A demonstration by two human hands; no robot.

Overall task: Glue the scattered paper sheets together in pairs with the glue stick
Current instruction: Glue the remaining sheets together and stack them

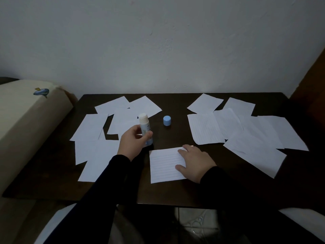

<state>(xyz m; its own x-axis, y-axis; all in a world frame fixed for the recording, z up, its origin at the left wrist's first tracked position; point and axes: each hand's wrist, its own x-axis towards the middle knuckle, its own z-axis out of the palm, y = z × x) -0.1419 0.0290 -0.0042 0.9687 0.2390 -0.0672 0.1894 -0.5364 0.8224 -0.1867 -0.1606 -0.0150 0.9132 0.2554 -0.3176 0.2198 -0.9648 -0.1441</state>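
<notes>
On the dark table (175,194), we're gripping the uncapped glue stick (145,128) mid-barrel w/ left hand (134,142), right hand (195,162) lying open-fingered, pinning the light, floppy lined sheet (164,165).

The cap (166,120) stands on the table (168,192) between two paper spreads, behind a lone sheet (165,164).
</notes>
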